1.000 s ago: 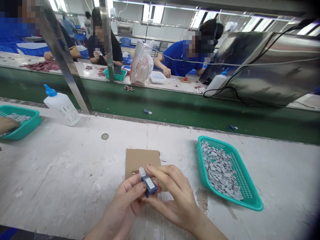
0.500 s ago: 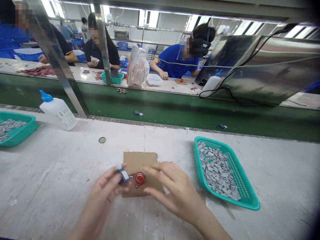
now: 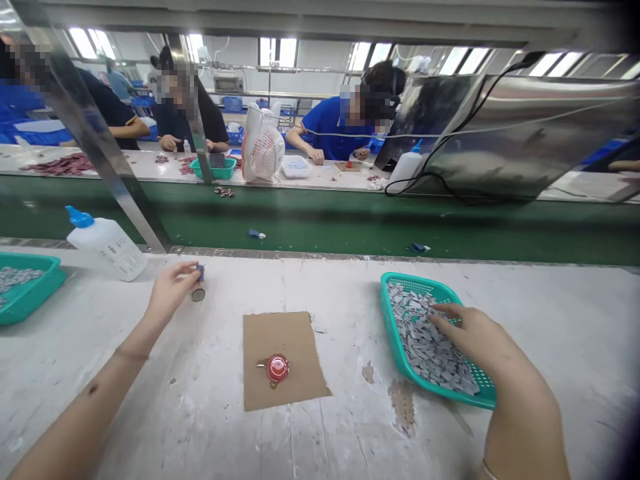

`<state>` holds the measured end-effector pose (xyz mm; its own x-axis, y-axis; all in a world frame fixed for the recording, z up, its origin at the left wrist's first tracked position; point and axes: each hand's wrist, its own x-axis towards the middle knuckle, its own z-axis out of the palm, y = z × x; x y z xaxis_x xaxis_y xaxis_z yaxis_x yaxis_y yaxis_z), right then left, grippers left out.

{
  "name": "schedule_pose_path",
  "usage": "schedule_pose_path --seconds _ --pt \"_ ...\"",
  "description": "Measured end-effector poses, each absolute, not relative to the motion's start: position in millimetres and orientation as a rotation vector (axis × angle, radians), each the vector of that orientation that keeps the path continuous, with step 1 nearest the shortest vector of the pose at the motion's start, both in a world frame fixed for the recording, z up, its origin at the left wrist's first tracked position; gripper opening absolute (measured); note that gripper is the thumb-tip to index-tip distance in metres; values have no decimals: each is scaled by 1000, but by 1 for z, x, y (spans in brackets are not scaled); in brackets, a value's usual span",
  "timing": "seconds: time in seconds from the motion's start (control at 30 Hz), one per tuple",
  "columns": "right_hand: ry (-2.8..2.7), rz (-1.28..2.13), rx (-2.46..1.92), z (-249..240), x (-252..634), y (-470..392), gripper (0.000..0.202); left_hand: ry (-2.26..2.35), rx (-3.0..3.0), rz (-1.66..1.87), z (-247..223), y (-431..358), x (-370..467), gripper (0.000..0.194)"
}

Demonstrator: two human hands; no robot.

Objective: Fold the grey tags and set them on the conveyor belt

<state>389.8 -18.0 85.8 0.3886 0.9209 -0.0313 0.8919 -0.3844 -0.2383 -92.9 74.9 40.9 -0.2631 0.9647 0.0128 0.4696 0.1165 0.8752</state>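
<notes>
My left hand (image 3: 176, 288) grips a small dark blue piece (image 3: 201, 272) between thumb and fingertips, just above a round metal cap (image 3: 199, 294) on the table. Over the right green basket (image 3: 391, 333), my right hand (image 3: 467, 330) has thumb and index finger apart, their tips at the small grey pieces (image 3: 425, 343) inside; nothing shows between them. A brown cardboard sheet (image 3: 257, 393) lies in the middle of the table. On it rests a round, shiny red object (image 3: 277, 368) with a thin pin at its left.
A white bottle with a blue nozzle (image 3: 111, 250) leans at the left, near another green basket (image 3: 37, 297). A slanted metal post (image 3: 107, 147) rises behind. Beyond the green belt (image 3: 310, 223), which carries two dark blue pieces, people work at another table.
My left hand has moved away from the cardboard, up and left to the metal cap, still with the blue piece. My right hand has moved right, from the cardboard to the basket.
</notes>
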Motion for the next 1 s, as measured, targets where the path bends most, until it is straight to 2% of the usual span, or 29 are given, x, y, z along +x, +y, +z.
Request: schedule_pose_path --seconds 0.2,0.3,0.43,0.57,0.7,0.87,1.0 --pt "-1685 343 -2425 66 400 -11 26 2026 1607 978 32 197 -81 31" --pt "-1658 364 -2452 59 399 -8 24 2119 1765 891 34 215 -74 26" --pt "-1635 419 -2461 58 403 -12 11 2043 2086 820 38 224 -52 37" --pt "-1641 451 -2433 60 404 -16 14 1728 2362 587 33 236 -27 38" --pt "-1711 491 -2329 64 398 -16 24 1667 2370 424 26 245 -18 30" --pt "-1754 581 -2223 71 388 -18 21 1724 2210 604 35 230 -15 36" --pt "-1702 626 -2244 70 383 -17 19 1455 1305 1043 56 189 2 30"
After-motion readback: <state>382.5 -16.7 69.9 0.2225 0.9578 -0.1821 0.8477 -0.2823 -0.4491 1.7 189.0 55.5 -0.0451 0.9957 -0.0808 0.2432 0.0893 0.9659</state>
